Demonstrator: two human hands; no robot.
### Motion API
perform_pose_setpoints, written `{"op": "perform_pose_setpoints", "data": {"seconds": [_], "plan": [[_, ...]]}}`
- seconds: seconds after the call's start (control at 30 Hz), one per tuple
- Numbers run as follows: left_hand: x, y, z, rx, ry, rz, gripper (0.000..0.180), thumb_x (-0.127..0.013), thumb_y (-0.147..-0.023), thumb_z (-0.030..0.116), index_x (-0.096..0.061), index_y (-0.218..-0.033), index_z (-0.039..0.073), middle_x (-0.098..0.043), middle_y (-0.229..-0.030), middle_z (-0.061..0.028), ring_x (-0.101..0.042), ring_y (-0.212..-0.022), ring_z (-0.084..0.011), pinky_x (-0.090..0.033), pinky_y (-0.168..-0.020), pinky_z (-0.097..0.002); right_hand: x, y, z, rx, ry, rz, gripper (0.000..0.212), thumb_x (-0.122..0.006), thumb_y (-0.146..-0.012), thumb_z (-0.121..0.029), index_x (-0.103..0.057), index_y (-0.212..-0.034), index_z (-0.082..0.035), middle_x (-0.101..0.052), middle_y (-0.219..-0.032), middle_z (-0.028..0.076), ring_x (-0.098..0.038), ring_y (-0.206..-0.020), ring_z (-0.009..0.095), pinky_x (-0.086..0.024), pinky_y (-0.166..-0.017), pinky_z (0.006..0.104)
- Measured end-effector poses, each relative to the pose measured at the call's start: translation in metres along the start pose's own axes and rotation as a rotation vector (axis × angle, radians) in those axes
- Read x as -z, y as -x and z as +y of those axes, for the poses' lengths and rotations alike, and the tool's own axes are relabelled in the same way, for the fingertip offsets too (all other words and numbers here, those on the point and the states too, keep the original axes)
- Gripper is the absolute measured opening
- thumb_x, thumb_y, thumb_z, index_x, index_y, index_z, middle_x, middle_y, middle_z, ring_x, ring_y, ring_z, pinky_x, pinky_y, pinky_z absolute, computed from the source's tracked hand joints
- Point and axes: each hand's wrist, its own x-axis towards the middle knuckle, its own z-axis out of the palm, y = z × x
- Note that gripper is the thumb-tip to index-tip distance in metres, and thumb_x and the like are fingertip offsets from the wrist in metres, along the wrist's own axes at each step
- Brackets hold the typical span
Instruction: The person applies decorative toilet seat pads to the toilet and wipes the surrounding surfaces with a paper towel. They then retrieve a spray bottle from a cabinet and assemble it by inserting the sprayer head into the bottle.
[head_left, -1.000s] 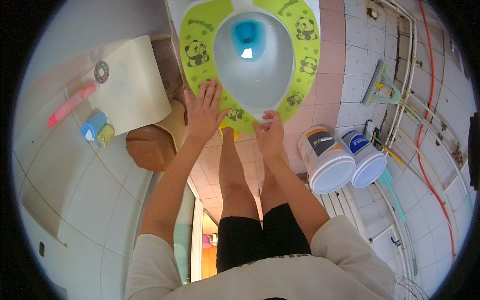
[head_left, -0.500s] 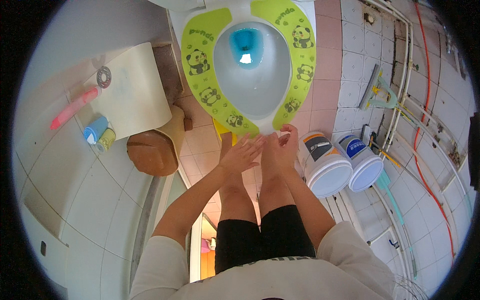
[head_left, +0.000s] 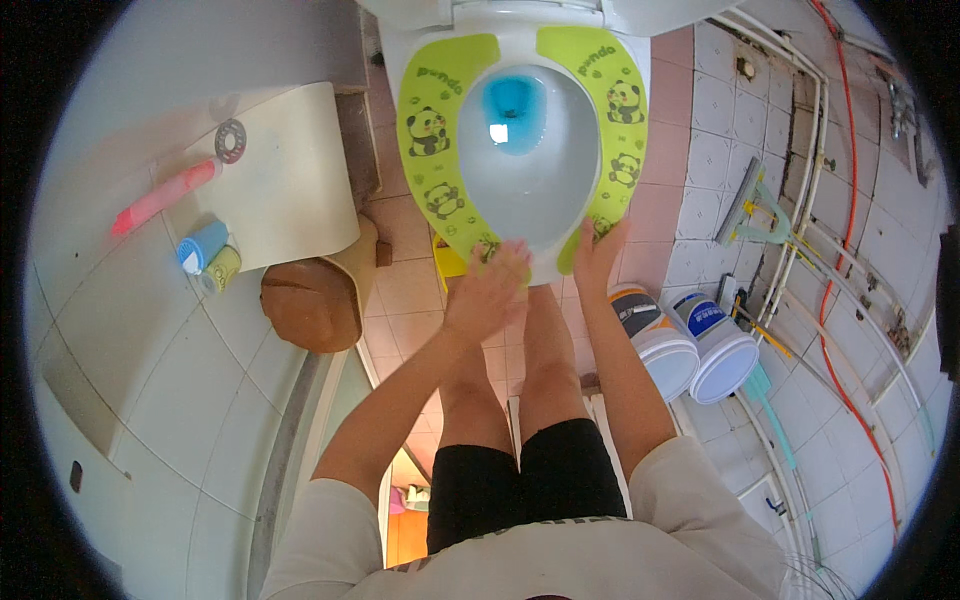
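A green toilet seat cover (head_left: 441, 203) with panda prints lies in two long halves on the seat of a white toilet (head_left: 540, 210). Blue water (head_left: 514, 110) shows in the bowl. My left hand (head_left: 487, 290) reaches over the front end of the cover's left half, its fingers stretched out and slightly blurred; what lies under the palm is hidden. At the front end of the right half, my right hand (head_left: 598, 258) rests its extended fingers on the cover and the seat's edge. Neither hand visibly holds anything.
Two white buckets (head_left: 668, 362) (head_left: 724, 368) stand on the right, near a squeegee mop (head_left: 742, 205), pipes and a red hose (head_left: 852, 150). On the left are a brown bin (head_left: 312, 305), a cream panel (head_left: 290, 180), a blue cup (head_left: 203, 245) and a pink tube-shaped thing (head_left: 165, 197).
Both hands have moved forward onto the front ends of the seat cover. My right hand has uncurled and shifted right, away from the left. The view has shifted slightly.
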Motion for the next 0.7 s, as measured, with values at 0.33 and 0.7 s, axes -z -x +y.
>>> {"op": "perform_pose_setpoints", "data": {"seconds": [0.33, 0.7], "plan": [[-0.034, 0.065, -0.004, 0.034, 0.284, -0.08, 0.079, -0.064, -0.081, 0.046, -0.036, -0.143, 0.004, -0.03, -0.151, -0.0104, -0.021, -0.142, -0.0297, -0.014, -0.116, -0.0492, -0.004, 0.001, -0.01, 0.121, 0.286, -0.232, 0.094, -0.072, -0.081, -0.026, -0.011, -0.142, 0.012, -0.041, -0.129, 0.035, -0.046, -0.116, 0.047, -0.039, -0.099, 0.0471], [0.101, 0.168, -0.137, 0.956, 0.153, 0.88, 0.06, -0.06, -0.09, 0.02, -0.034, -0.137, -0.006, -0.041, -0.136, -0.0264, -0.038, -0.128, -0.0411, -0.026, -0.11, -0.0459, -0.001, -0.007, -0.015, -0.038, 0.442, -0.298, 0.109, -0.068, -0.083, -0.045, 0.001, -0.142, 0.014, -0.038, -0.132, 0.037, -0.045, -0.12, 0.046, -0.037, -0.102, 0.0462]]}}
